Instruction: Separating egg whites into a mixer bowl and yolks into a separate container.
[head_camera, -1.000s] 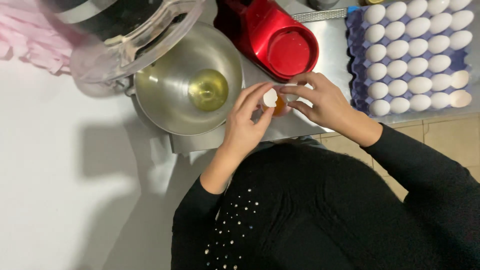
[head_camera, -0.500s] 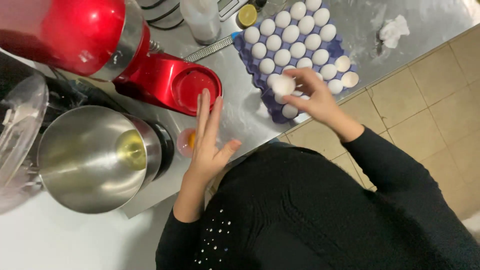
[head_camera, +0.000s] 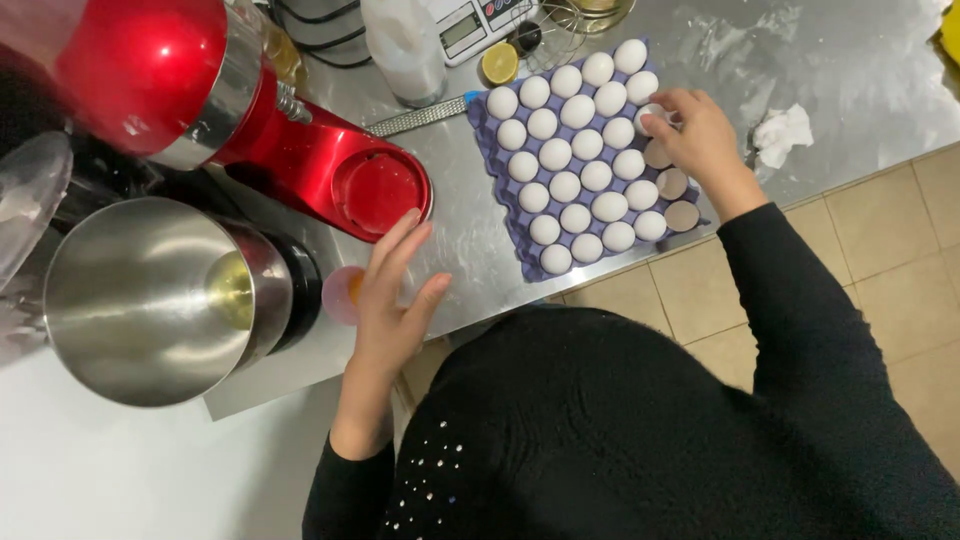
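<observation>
On a brushed steel worktop (head_camera: 480, 230), above a floor of beige tiles (head_camera: 900, 240), the following items were recorded.

Egg tray (head_camera: 520, 240): purple moulded pulp, oblong, long axis running from the near counter edge away toward the back of the worktop, slightly skewed; most cups filled with white eggs (head_camera: 566, 187). Three or so cups along its right side held what looked like emptied half shells, open side up.

Right hand (head_camera: 700, 140): black-sleeved, over the tray's far right corner, fingers curled around one white egg (head_camera: 652, 116) at the fingertips; whether the egg was lifted clear of its cup could not be told.

Left hand (head_camera: 395, 295): flat and spread wide, holding nothing, over the near counter edge, just beside a small pink cup (head_camera: 343, 294) with something orange inside.

Stand mixer (head_camera: 200, 100): glossy red, head tilted up, round base plate just beyond the left hand's fingertips.

Steel mixing bowl (head_camera: 150, 300): large, left of the pink cup, a pool of pale yellow liquid inside.

Back of worktop: a white bottle (head_camera: 405, 45), a metal grater (head_camera: 415, 117) lying flat, a small scale (head_camera: 470, 25), a halved lemon (head_camera: 499, 63). A crumpled white tissue (head_camera: 782, 132) lay right of the right hand.

Left margin: a plain white surface (head_camera: 100, 470) adjoining the steel.
</observation>
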